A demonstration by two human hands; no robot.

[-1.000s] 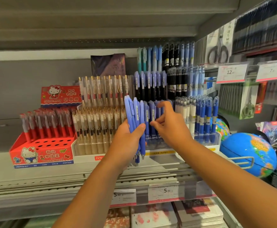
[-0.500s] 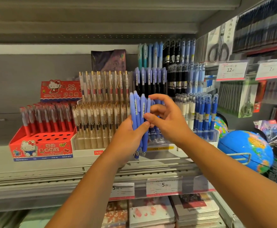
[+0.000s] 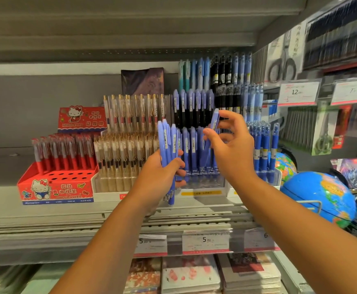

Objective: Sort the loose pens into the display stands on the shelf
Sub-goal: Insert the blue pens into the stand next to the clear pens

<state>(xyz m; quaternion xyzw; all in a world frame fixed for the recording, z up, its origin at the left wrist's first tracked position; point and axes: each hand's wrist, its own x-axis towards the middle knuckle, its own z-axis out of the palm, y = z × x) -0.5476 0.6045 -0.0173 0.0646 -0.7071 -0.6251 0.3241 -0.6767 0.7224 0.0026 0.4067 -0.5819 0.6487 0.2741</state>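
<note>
My left hand (image 3: 159, 175) grips an upright bundle of blue pens (image 3: 167, 145) in front of the shelf. My right hand (image 3: 231, 149) pinches a single blue pen (image 3: 214, 122) between thumb and forefinger, raised just right of the bundle. Directly behind both hands stands a clear tiered display stand (image 3: 203, 179) filled with rows of the same blue pens, with darker pens in its upper tiers.
A red cartoon-cat pen box (image 3: 56, 187) and a stand of clear gold-clip pens (image 3: 126, 149) sit to the left. Dark blue pens (image 3: 262, 149) and a blue globe (image 3: 319, 196) are on the right. Price tags (image 3: 206, 240) line the shelf edge; notebooks lie below.
My right hand has drawn one blue pen out of the bundle and lifted it up and to the right. The left hand's bundle stayed roughly in place.
</note>
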